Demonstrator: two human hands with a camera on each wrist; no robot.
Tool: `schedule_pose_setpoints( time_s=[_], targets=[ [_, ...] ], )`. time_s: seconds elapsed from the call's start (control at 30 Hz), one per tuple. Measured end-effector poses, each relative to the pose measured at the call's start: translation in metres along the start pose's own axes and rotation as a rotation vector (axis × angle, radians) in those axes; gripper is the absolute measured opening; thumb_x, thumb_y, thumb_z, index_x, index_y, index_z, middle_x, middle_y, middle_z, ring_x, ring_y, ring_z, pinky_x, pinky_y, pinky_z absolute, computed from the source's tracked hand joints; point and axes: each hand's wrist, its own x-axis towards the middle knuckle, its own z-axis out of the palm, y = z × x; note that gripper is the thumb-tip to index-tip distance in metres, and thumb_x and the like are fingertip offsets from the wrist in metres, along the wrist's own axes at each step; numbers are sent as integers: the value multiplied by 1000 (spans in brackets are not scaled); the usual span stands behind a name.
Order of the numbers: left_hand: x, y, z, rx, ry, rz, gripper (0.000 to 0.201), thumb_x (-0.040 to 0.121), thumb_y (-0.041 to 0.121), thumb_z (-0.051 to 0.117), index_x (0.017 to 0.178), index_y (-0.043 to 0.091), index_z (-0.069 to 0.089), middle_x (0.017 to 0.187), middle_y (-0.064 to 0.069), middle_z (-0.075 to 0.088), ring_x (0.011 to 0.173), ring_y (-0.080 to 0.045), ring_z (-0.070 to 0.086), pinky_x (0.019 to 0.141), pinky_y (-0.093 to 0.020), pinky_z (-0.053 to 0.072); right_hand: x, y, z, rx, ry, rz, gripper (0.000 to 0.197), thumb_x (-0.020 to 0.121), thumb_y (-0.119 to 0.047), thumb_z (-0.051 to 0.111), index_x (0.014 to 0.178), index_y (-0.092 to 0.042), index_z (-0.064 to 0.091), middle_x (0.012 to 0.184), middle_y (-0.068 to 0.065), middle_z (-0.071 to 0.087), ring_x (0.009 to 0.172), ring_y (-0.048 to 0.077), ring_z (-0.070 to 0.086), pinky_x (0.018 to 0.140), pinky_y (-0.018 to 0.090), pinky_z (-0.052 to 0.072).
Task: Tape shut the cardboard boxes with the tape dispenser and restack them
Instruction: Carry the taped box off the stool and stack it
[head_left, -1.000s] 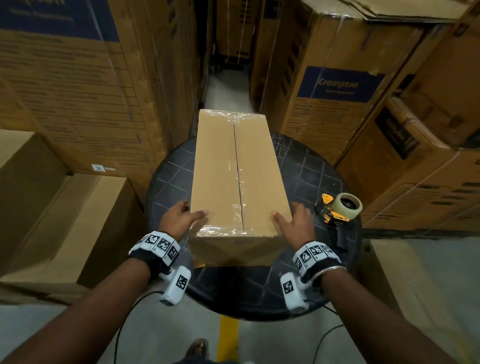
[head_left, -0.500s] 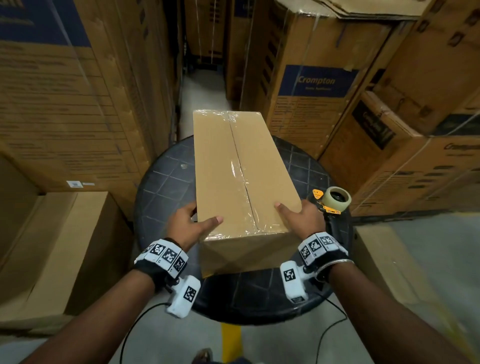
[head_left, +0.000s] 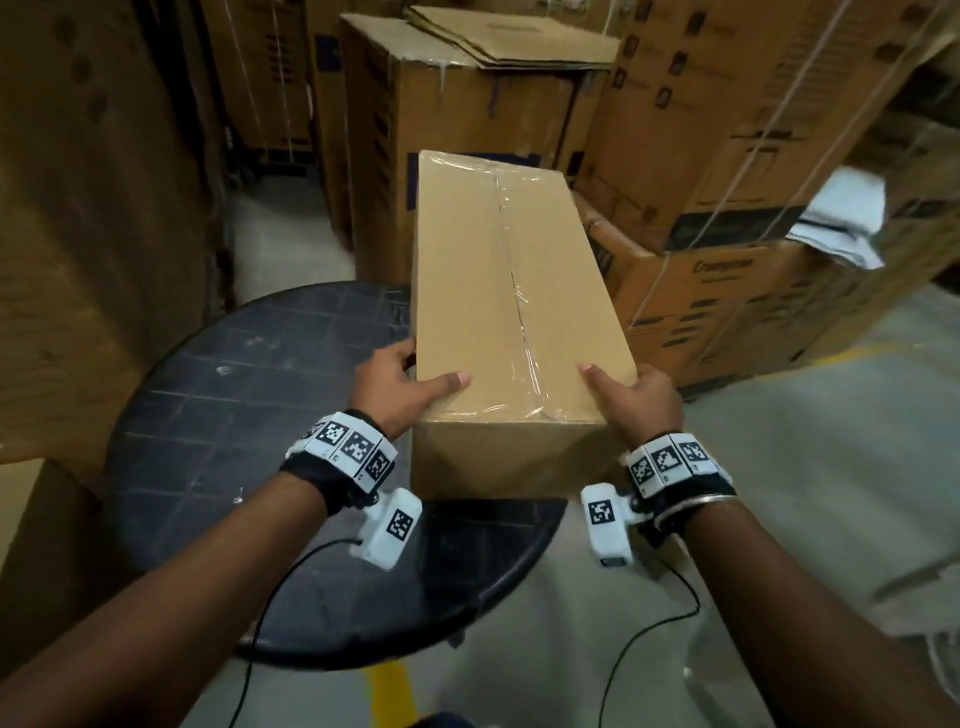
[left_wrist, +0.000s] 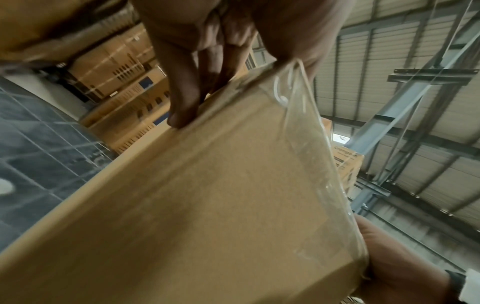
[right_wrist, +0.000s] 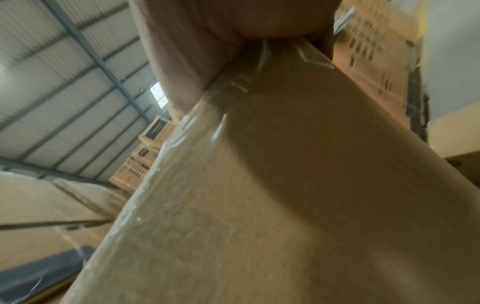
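A long plain cardboard box (head_left: 498, 291), its top seam sealed with clear tape (head_left: 519, 312), is held up over the right side of the round black table (head_left: 218, 426). My left hand (head_left: 400, 384) grips its near left corner, thumb on top and fingers (left_wrist: 187, 102) down the side. My right hand (head_left: 639, 395) grips the near right corner the same way. The wrist views show the box's end face (left_wrist: 207, 205) and the tape folded over its edge (right_wrist: 182, 164). The tape dispenser is hidden.
Tall stacks of printed cartons stand on the left (head_left: 93, 234), behind (head_left: 457, 119) and to the right (head_left: 753, 182). A lower carton (head_left: 727, 312) sits on the floor at right. Grey concrete floor (head_left: 805, 467) with a yellow line (head_left: 389, 691) lies beneath me.
Both hands lifted the box off the table and carried it to the right. My view turned right with it, and the tape dispenser dropped out of sight.
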Motion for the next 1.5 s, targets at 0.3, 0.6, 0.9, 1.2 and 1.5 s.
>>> schedule_pose_setpoints(
  time_s=[0.3,0.6,0.9,1.2,1.5],
  targets=[
    [0,54,175,32,-133,21,50,73,35,85,117,19,68,111,3,72,100,-13,68,91,-33,55,38,99,-138,-2,153,105,66,87,-59,75,126,-7,67,127,15,69,118,38,64,98,42,50],
    [3,58,302,140,-264,-40,56,73,33,85,120,12,61,116,-2,69,105,-20,65,86,-28,50,78,200,-195,-58,226,209,69,79,-70,74,115,-11,72,113,13,74,103,37,68,93,47,57],
    [50,1,395,193,-331,-194,53,75,31,84,117,15,54,119,-3,65,111,-24,62,96,-35,50,142,278,-177,-84,204,318,62,81,-67,75,111,-12,72,111,12,75,104,36,68,93,46,56],
    [91,-87,460,185,-352,-465,76,62,30,91,123,12,48,119,-6,62,108,-26,62,93,-40,54,210,344,-134,-94,83,403,47,83,-46,84,113,-12,74,95,1,72,89,22,68,80,29,50],
    [99,-158,501,178,-266,-689,66,65,13,90,112,13,43,112,-5,60,99,-22,59,89,-30,49,266,423,-79,-82,-111,469,55,79,-50,86,119,-15,73,107,3,77,100,25,73,89,38,58]
  ],
)
